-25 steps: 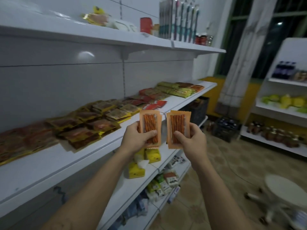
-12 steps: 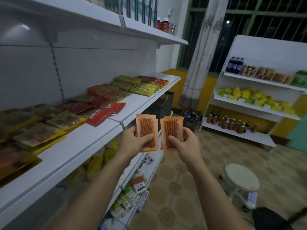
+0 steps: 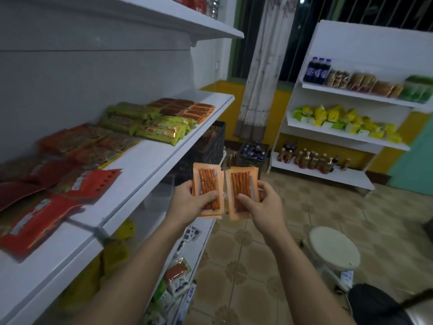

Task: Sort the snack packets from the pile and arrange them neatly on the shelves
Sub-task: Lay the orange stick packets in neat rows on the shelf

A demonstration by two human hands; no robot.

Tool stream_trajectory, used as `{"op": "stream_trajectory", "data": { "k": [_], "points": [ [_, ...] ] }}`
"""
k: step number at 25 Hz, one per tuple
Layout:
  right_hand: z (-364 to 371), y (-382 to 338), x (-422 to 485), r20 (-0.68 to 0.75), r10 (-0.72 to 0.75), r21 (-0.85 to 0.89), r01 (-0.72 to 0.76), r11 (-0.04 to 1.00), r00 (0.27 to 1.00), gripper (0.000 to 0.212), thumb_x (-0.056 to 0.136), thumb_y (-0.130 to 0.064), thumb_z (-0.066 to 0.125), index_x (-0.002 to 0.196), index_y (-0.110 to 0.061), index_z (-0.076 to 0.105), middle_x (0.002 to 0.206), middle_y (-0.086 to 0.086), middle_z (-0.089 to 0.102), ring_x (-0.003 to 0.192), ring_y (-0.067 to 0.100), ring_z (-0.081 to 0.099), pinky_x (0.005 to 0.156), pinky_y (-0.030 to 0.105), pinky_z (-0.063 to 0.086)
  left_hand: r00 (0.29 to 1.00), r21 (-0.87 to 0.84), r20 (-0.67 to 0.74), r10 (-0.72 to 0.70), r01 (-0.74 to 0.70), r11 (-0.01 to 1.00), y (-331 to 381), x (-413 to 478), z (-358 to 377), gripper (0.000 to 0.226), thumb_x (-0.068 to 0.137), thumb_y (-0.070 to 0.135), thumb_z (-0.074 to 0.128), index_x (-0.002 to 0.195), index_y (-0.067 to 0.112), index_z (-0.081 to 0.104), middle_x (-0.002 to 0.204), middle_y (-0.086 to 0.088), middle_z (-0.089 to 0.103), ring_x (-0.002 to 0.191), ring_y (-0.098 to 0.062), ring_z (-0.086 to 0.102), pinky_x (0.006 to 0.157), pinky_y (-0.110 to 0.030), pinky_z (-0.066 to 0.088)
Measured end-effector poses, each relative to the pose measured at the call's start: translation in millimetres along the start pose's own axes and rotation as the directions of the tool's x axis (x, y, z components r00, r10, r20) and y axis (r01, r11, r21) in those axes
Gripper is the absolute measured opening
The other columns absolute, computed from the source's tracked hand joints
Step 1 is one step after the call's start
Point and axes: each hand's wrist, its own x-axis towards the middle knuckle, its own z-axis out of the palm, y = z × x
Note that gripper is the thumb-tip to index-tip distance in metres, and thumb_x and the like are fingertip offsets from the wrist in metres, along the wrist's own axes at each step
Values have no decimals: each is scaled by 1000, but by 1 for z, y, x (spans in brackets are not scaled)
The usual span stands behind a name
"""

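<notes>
My left hand (image 3: pixel 187 204) grips an orange snack packet (image 3: pixel 207 181) with red sticks showing through its window. My right hand (image 3: pixel 262 205) grips a matching orange packet (image 3: pixel 242 184) just beside it. Both packets are held upright in the aisle, right of the white middle shelf (image 3: pixel 150 160). On that shelf lie red packets (image 3: pixel 46 207) at the near end, yellow-green packets (image 3: pixel 159 127) further along, and brown and orange packets (image 3: pixel 187 109) at the far end.
A black crate (image 3: pixel 206 148) stands under the shelf's far end. Lower shelves hold yellow and mixed packets (image 3: pixel 178 273). A white round stool (image 3: pixel 334 248) stands on the tiled floor at right. A second white shelf unit (image 3: pixel 346 127) with bottles and snacks is across the room.
The view has swung right along the shelf toward its far end and the room. Both hands still hold the two orange packets side by side in front of me.
</notes>
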Motion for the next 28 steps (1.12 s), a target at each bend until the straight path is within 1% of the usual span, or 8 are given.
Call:
{"op": "stream_trajectory", "data": {
  "k": [3, 6, 11, 15, 18, 21, 25, 28],
  "points": [
    [-20, 18, 49, -23, 20, 34, -19, 999, 1000, 37, 85, -11, 73, 116, -23, 58, 103, -6, 69, 91, 8, 68, 83, 34, 58, 1000, 13, 13, -14, 14, 1000, -2, 42, 33, 19, 81, 15, 78, 99, 12, 70, 89, -1, 76, 80, -11, 73, 67, -23, 58],
    [-41, 34, 110, -4, 7, 43, -6, 999, 1000, 37, 85, -12, 73, 119, -21, 59, 103, -6, 70, 91, 8, 68, 83, 34, 58, 1000, 46, -10, -22, 23, 999, -6, 91, 71, 19, 81, 16, 78, 98, 13, 70, 89, -2, 76, 83, -14, 74, 74, -31, 59],
    [-80, 42, 224, 85, -55, 79, 48, 996, 995, 37, 86, -12, 72, 121, -20, 60, 103, -8, 70, 90, 6, 67, 83, 33, 58, 991, 52, -127, -29, 36, 998, 11, 174, 130, 17, 82, 14, 77, 98, 13, 70, 88, -2, 76, 83, -18, 74, 80, -41, 60],
    [-90, 39, 305, 200, -125, 108, 105, 989, 972, 37, 86, -13, 73, 121, -19, 60, 104, -6, 70, 92, 8, 67, 81, 33, 58, 971, 26, -236, -29, 36, 999, 16, 235, 157, 21, 85, 17, 75, 104, 19, 67, 94, 1, 76, 88, -18, 73, 86, -48, 58],
    [-72, 32, 344, 311, -138, 178, 85, 980, 940, 30, 87, -11, 71, 115, -18, 62, 101, -4, 71, 90, 12, 70, 79, 34, 60, 948, -3, -317, -31, 31, 1000, 12, 269, 158, 22, 87, 18, 72, 107, 22, 65, 98, 1, 75, 92, -19, 73, 87, -51, 57],
    [-41, 25, 390, 397, -173, 210, 94, 973, 901, 31, 87, -11, 72, 116, -16, 62, 101, 0, 73, 91, 15, 71, 79, 36, 60, 917, -40, -398, 4, -21, 999, 14, 311, 147, 21, 89, 17, 70, 108, 24, 64, 101, 1, 75, 94, -20, 72, 88, -51, 56],
    [11, 14, 448, 478, -198, 246, 86, 965, 856, 33, 87, -13, 72, 118, -14, 60, 104, 4, 73, 93, 18, 72, 83, 43, 59, 897, -29, -433, 86, -109, 994, 18, 365, 126, 26, 94, 16, 63, 119, 21, 60, 107, 2, 73, 98, -15, 70, 91, -44, 56],
    [48, 5, 480, 526, -196, 259, 64, 964, 827, 29, 88, -12, 70, 115, -15, 61, 103, 3, 74, 92, 17, 72, 83, 42, 59, 891, -9, -439, 116, -134, 991, 19, 404, 110, 27, 99, 22, 56, 126, 23, 57, 113, 4, 71, 102, -12, 69, 93, -44, 55]
  ]
}}
